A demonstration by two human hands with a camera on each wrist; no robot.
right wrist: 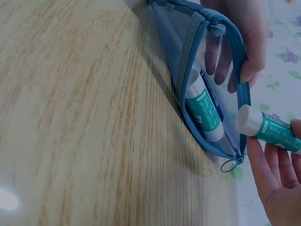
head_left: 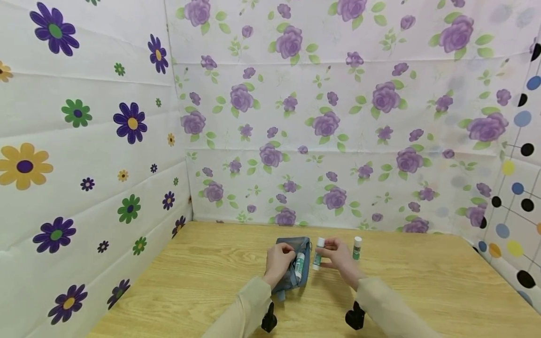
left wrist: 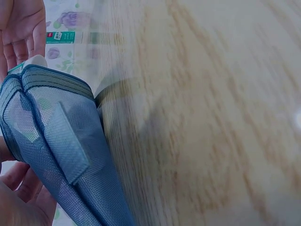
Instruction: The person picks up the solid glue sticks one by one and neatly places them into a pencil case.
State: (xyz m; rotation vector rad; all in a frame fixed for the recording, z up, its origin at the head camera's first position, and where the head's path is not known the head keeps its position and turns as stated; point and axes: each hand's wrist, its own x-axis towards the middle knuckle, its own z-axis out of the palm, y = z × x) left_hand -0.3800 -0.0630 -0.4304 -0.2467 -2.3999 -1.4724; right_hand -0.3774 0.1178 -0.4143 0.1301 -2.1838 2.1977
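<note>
A blue mesh zip pouch [head_left: 301, 245] lies on the table with its mouth spread wide. My left hand [head_left: 279, 260] pinches the rim of that mouth, fingers behind the mesh and thumb on the zip edge in the right wrist view. Inside lies a white and green glue stick [right wrist: 203, 110], with a narrow dark blue thing [right wrist: 212, 96] alongside it. My right hand [head_left: 341, 258] grips a second glue stick [right wrist: 270, 129] between thumb and fingers, its white end close by the pouch's opening. A third glue stick [head_left: 357, 249] stands upright on the table, right of my right hand.
The wood-grain table [head_left: 203, 272] runs back to a wall sheet with purple roses [head_left: 287, 183]. A flower-printed sheet [head_left: 97, 155] borders the left side, a dotted one [head_left: 520, 206] the right. The pouch's zip ring [right wrist: 229, 165] hangs at the mouth's corner.
</note>
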